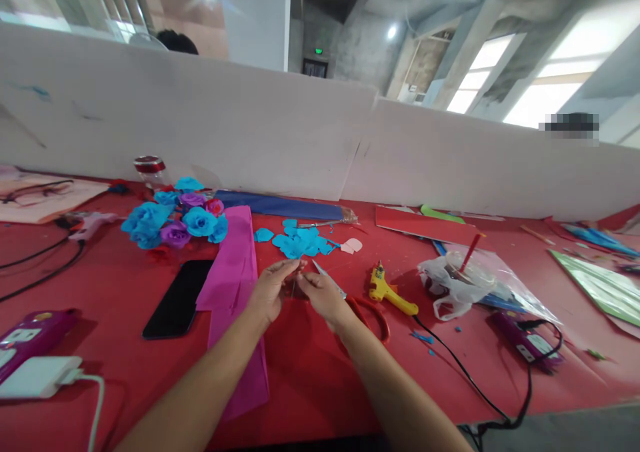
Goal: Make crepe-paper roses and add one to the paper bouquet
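Observation:
My left hand (273, 289) and my right hand (323, 293) meet over the middle of the red table, fingertips pinched close together. Something small and thin shows between them, too small to make out. Just beyond lies a pile of blue crepe paper petals (303, 242), with pale pink petals (351, 245) at its right. Scissors with red handles (373, 319) lie beside and partly behind my right hand, blades toward the petals. Strips of magenta crepe paper (235, 272) stretch along the left of my left hand.
Blue, purple and red paper flowers (175, 219) stand at left, near a black phone (180, 299). On the right are a yellow glue gun (390, 292) with a trailing cord, a bagged cup (457, 275) with a straw, and a purple power strip (527, 339). A white partition (240, 125) borders the back.

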A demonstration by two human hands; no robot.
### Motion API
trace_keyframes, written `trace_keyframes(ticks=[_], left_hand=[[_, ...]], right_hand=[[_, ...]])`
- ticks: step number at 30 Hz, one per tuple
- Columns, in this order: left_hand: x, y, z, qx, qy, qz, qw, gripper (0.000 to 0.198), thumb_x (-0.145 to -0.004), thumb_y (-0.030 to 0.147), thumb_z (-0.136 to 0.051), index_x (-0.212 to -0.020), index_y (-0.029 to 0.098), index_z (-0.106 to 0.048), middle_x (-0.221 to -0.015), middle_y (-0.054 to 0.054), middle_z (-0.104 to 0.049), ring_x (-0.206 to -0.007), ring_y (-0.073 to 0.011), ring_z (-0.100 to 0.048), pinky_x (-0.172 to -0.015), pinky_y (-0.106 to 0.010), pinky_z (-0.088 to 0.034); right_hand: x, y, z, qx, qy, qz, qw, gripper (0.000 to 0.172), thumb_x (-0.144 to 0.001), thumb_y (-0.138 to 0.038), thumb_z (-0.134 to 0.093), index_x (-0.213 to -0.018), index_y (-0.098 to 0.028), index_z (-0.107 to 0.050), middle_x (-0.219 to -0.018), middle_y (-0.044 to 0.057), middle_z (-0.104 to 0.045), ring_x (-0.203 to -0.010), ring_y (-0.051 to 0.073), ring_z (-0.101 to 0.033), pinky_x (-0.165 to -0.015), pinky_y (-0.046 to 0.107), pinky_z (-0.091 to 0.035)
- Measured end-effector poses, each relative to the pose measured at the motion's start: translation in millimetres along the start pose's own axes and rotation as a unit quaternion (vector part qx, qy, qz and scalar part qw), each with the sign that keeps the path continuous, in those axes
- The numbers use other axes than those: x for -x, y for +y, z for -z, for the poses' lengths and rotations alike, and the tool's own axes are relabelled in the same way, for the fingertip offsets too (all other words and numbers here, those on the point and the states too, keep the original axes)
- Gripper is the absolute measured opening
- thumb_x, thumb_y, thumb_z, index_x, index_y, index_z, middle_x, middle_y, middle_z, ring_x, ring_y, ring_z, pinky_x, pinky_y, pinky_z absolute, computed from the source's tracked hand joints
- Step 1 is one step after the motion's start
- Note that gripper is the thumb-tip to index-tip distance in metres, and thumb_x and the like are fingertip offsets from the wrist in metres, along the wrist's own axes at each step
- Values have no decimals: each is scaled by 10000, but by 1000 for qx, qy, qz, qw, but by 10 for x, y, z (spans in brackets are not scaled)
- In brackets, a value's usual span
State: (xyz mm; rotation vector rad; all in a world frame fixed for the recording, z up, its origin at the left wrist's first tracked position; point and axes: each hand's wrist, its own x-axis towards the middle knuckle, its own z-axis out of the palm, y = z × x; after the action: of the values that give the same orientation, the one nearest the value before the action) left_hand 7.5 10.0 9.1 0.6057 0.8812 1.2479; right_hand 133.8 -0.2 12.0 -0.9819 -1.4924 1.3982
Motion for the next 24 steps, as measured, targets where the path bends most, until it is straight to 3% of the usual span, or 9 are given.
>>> trace_keyframes(ticks=[1, 2, 4, 7, 9, 11, 15, 20, 24], left_hand=[[-8, 11, 8, 6, 4, -28, 1000, 253, -580, 344, -799, -735, 166, -707, -733, -33, -682, -667, -130, -616, -596, -235, -462], [-17, 22, 17, 9, 5, -57, 998, 246, -583, 337, -801, -728, 165, -703, -749, -31, -680, -704, -128, -617, -639, -235, -466], [-35, 41, 36, -3, 10, -101, 995, 232, -608, 336, -789, -729, 161, -695, -689, -3, -636, -672, -102, -581, -653, -224, -451], [-58, 43, 61, -34, 19, -127, 991, 244, -650, 361, -760, -771, 160, -694, -615, 38, -549, -554, -62, -479, -558, -196, -387], [-70, 30, 73, -44, 21, -131, 990, 259, -656, 378, -753, -776, 158, -690, -605, 43, -536, -517, -52, -440, -514, -189, -346], [-79, 19, 81, -45, 23, -127, 991, 267, -644, 384, -759, -758, 155, -686, -611, 34, -562, -503, -48, -433, -500, -187, -332], [-94, 26, 89, -19, 49, -104, 993, 302, -571, 344, -803, -782, 153, -702, -642, 1, -636, -521, -57, -484, -518, -188, -367], [-107, 64, 92, 49, 43, -65, 996, 290, -549, 275, -821, -786, 146, -716, -615, -3, -633, -508, -46, -497, -471, -162, -354], [-106, 87, 104, 99, 20, -19, 995, 218, -587, 216, -808, -756, 134, -696, -605, 6, -604, -465, -27, -462, -433, -144, -343]], right_hand=[[45, -48, 93, 121, 22, 22, 992, 243, -831, -430, -576, -879, -225, -699, -781, 32, -710, -728, 190, -646, -735, 331, -484], [101, -97, 218, 247, 68, 45, 966, 185, -821, -341, -593, -935, -242, -700, -884, 47, -718, -803, 209, -644, -785, 343, -465], [233, -176, 540, 437, 162, 47, 883, 275, -820, -212, -541, -1062, -206, -673, -1067, 112, -684, -974, 260, -615, -884, 381, -420], [436, -191, 1057, 621, 201, -66, 755, 361, -758, -135, -522, -1094, -115, -653, -1107, 191, -644, -1034, 314, -587, -893, 412, -403], [544, -135, 1322, 665, 185, -129, 712, 359, -769, -153, -499, -1094, -115, -648, -1107, 194, -638, -1039, 317, -583, -850, 399, -415], [623, -60, 1500, 673, 171, -159, 701, 382, -787, -184, -485, -1137, -121, -624, -1145, 189, -626, -1047, 306, -583, -829, 379, -418], [706, 55, 1665, 668, 123, -170, 714, 428, -763, -207, -521, -1173, -112, -595, -1155, 176, -625, -1035, 277, -595, -820, 335, -413], [713, 86, 1662, 660, 88, -150, 731, 419, -686, -111, -519, -1095, -120, -607, -1128, 152, -612, -995, 249, -600, -803, 300, -418], [743, 0, 1615, 670, 138, -95, 723, 366, -701, -144, -518, -1057, -106, -593, -1109, 176, -589, -958, 266, -597, -784, 326, -440]])
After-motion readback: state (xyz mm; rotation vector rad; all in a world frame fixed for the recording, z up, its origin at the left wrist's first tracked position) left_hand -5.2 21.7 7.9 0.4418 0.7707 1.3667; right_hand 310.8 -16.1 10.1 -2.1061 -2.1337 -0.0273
